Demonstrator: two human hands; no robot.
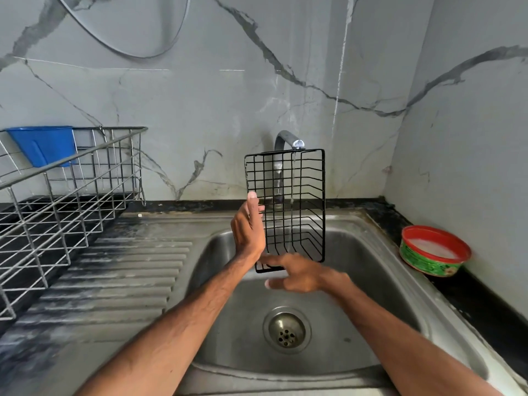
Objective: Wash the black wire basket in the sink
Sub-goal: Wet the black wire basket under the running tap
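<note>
Basket, one, left hand, right hand

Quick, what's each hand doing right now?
Left hand: grips the black wire basket by its left edge.
Right hand: open, blurred, at the basket's bottom.

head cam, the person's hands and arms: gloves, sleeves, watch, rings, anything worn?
Nothing worn shows. The left hand and right hand are bare, with no gloves. No rings can be seen, though the right hand's fingers are motion-blurred. The left forearm and right forearm are uncovered down to the bottom edge of the picture: no sleeves, watch, bands or markings in view.
</note>
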